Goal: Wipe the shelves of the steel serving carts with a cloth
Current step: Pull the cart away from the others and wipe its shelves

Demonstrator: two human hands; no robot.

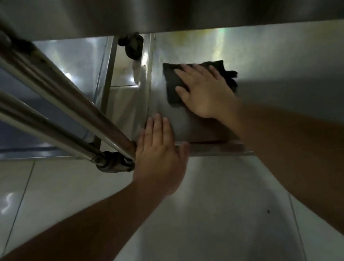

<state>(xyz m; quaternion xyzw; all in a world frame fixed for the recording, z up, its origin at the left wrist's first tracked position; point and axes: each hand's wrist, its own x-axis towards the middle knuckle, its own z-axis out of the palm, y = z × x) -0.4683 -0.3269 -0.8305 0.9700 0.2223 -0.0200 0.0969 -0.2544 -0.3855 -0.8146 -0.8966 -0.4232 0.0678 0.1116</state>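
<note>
A dark grey cloth (171,85) lies flat on the bottom shelf (279,61) of a steel serving cart. My right hand (203,89) presses down on the cloth with fingers spread, covering most of it. My left hand (159,155) rests on the shelf's near left corner, fingers on the steel and thumb over the front edge (214,146), beside the cart's upright post (87,112). The shelf above (168,2) overhangs and hides the far part of the bottom shelf.
A second cart's shelf (60,57) and its steel tubes (4,105) stand close on the left. A caster wheel (113,162) sits by my left hand, another (134,46) further back in the gap. Pale glossy floor tiles (182,230) stretch below.
</note>
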